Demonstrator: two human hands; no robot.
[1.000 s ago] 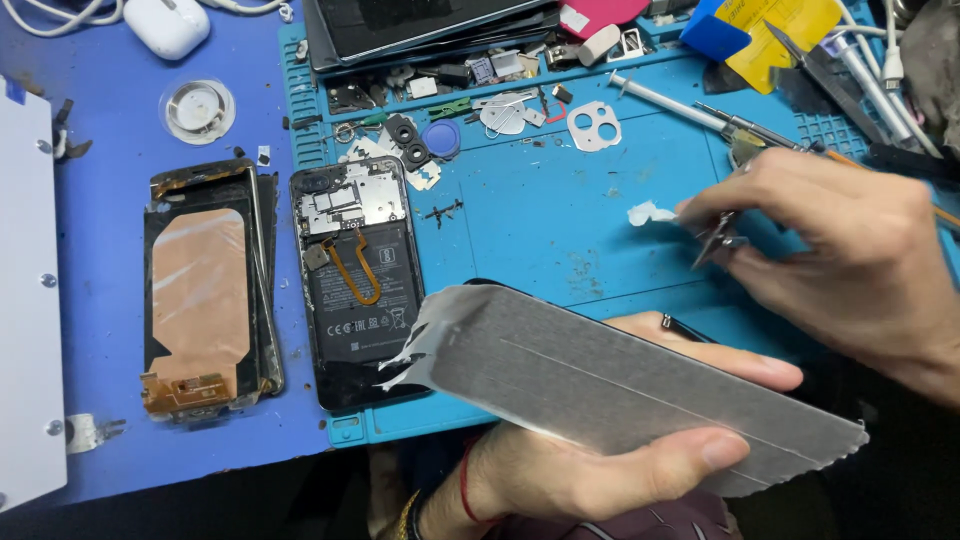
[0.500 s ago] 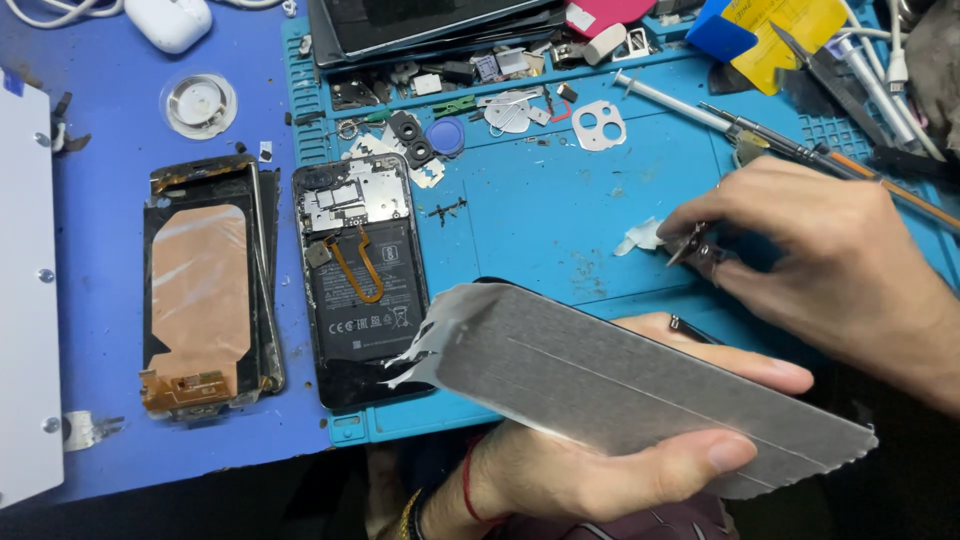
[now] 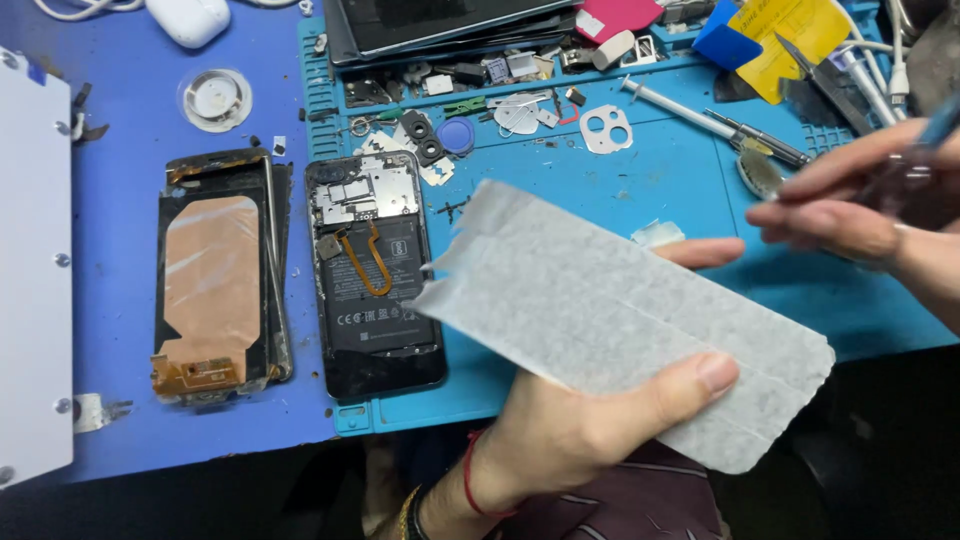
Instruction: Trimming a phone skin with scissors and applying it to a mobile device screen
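Note:
My left hand [image 3: 590, 430] holds a long grey-white sheet [image 3: 610, 300] with a torn left edge, thumb on top and fingers underneath, tilted above the teal work mat [image 3: 620, 190]. My right hand [image 3: 850, 210] is blurred at the right edge, fingers pinched on a thin tool [image 3: 925, 135] above the mat. A small white scrap [image 3: 657, 233] lies on the mat just beyond the sheet. An opened phone [image 3: 375, 280] with its battery and orange flex cable exposed lies left of the sheet. Further left lies a detached phone part [image 3: 215, 275] with copper-coloured foil.
Small metal and plastic parts and a camera frame plate [image 3: 606, 128] are scattered along the mat's far side. Stacked dark devices [image 3: 440, 25], a screwdriver [image 3: 680, 108] and yellow paper [image 3: 790, 30] lie at the back. A white panel [image 3: 30, 270] and a round disc [image 3: 215, 98] lie left.
My left hand has lifted and swung the sheet up over the mat. My right hand has left the white scrap and moved up and to the right with its tool.

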